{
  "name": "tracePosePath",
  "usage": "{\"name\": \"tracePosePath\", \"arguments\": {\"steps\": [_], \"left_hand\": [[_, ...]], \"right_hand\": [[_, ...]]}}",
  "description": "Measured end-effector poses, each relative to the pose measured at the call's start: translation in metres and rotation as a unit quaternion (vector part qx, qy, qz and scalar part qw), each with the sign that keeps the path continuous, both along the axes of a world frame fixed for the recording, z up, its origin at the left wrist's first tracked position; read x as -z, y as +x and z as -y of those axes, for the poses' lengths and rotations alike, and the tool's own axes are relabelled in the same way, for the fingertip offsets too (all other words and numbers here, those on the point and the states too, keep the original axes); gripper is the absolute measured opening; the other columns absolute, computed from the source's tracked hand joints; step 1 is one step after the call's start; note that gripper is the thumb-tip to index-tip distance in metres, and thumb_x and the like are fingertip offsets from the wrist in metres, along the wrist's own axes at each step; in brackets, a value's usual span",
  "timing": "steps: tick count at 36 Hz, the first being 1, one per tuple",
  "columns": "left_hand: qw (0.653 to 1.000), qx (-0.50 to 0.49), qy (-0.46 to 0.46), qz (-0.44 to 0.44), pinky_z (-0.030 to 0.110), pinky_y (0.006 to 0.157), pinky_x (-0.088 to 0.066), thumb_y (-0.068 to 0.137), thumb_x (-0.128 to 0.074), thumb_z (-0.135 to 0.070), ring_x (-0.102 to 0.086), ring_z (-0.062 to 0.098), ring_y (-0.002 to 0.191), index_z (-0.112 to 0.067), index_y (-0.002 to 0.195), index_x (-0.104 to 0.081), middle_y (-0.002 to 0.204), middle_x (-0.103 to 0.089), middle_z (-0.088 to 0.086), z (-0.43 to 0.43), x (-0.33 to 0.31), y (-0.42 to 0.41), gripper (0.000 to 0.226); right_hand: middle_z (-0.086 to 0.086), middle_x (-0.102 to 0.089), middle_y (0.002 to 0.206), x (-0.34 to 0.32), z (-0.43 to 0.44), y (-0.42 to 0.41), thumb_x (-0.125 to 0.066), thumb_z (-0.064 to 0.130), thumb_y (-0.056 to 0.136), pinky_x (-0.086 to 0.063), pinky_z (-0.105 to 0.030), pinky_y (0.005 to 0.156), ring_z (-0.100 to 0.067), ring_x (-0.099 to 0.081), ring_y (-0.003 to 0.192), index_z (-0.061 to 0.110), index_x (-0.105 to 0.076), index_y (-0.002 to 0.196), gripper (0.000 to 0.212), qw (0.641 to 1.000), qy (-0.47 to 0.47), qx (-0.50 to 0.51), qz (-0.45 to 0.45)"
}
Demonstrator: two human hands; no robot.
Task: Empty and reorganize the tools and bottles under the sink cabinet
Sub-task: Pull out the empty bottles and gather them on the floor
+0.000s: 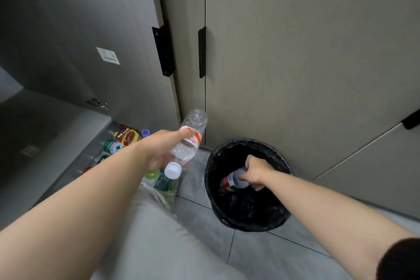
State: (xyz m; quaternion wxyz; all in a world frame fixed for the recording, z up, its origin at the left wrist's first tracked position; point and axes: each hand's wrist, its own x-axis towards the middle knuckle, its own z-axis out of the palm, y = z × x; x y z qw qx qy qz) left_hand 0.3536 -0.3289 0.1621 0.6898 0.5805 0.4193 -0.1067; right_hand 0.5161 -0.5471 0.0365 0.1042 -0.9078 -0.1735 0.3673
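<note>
Clear plastic water bottle [189, 141], with a red and white label and a white cap, is gripped around its middle by the person's left hand [162, 153]. The thumb lies across the label and the cap end tilts down toward the camera. The bottle is held in the air in front of the cabinet doors, just left of a black bin [250, 218].

The right hand [256, 171] reaches down into the mouth of the bin. Its fingers are curled round the pale end of a red-labelled bottle [228, 183], which sits inside the rim, above the dark liner.

The bin stands on a grey tiled floor [204, 216], close against a closed beige cabinet door [295, 52] with a black handle [201, 52]. To the left a grey door [91, 29] stands open, with a white sticker [108, 55] on its inner face.

More bottles lie on the open cabinet's floor, among them a red and yellow labelled bottle [127, 135] and a green-labelled bottle [113, 146]. Below the left hand, a green bottle [163, 183] and a yellow-green cap [151, 174] show beside the person's pale trouser leg [159, 234].
</note>
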Motion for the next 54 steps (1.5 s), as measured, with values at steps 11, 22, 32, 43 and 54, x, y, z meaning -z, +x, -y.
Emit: {"name": "tracePosePath", "arguments": {"steps": [11, 22, 32, 43, 54], "left_hand": [[1.000, 0.020, 0.011, -0.008, 0.052, 0.096, -0.056, 0.088, -0.073, -0.045, -0.073, 0.035, 0.103, -0.009, 0.115, -0.066, 0.106, -0.077, 0.015, 0.002, 0.003, 0.017, 0.045], [0.998, 0.017, -0.056, 0.006, 0.042, 0.070, -0.062, 0.081, -0.082, -0.033, -0.077, 0.031, 0.085, -0.009, 0.122, -0.063, 0.113, -0.074, 0.020, 0.005, 0.009, 0.034, 0.052], [0.998, 0.022, -0.053, 0.028, 0.033, 0.069, -0.061, 0.076, -0.083, -0.049, -0.075, 0.027, 0.070, -0.012, 0.114, -0.070, 0.081, -0.077, 0.011, 0.008, 0.013, 0.047, 0.054], [0.994, -0.002, -0.095, 0.050, 0.039, 0.073, -0.063, 0.082, -0.083, -0.039, -0.076, 0.035, 0.089, -0.004, 0.112, -0.071, 0.093, -0.077, 0.021, 0.008, 0.009, 0.050, 0.048], [0.991, 0.009, -0.104, 0.079, 0.037, 0.073, -0.064, 0.090, -0.067, -0.057, -0.077, 0.032, 0.087, -0.006, 0.106, -0.069, 0.099, -0.074, 0.024, 0.018, -0.003, 0.055, 0.054]], "right_hand": [[-0.006, -0.054, 0.120, 0.037, -0.025, -0.026, -0.061, 0.038, 0.088, -0.050, -0.035, 0.090, -0.034, -0.061, 0.108, 0.028, -0.057, 0.120, 0.034, 0.988, 0.041, -0.117, 0.088], [-0.011, -0.052, 0.123, 0.046, -0.025, -0.033, -0.065, 0.030, 0.086, -0.047, -0.033, 0.094, -0.032, -0.058, 0.115, 0.021, -0.051, 0.124, 0.041, 0.986, 0.080, -0.140, 0.036], [-0.012, -0.055, 0.130, 0.052, -0.010, -0.025, -0.073, 0.029, 0.083, -0.043, -0.028, 0.100, -0.027, -0.056, 0.121, 0.022, -0.046, 0.140, 0.063, 0.990, 0.099, -0.096, 0.003], [0.009, -0.048, 0.116, -0.023, -0.018, -0.023, -0.074, 0.022, 0.069, -0.051, -0.024, 0.077, 0.000, -0.056, 0.094, 0.039, -0.046, 0.119, 0.060, 0.917, 0.382, 0.011, 0.112], [0.016, -0.052, 0.111, -0.121, -0.020, -0.031, -0.075, 0.047, 0.082, -0.049, -0.018, 0.086, -0.005, -0.061, 0.104, 0.042, -0.061, 0.127, 0.047, 0.838, 0.473, -0.054, 0.267]]}}
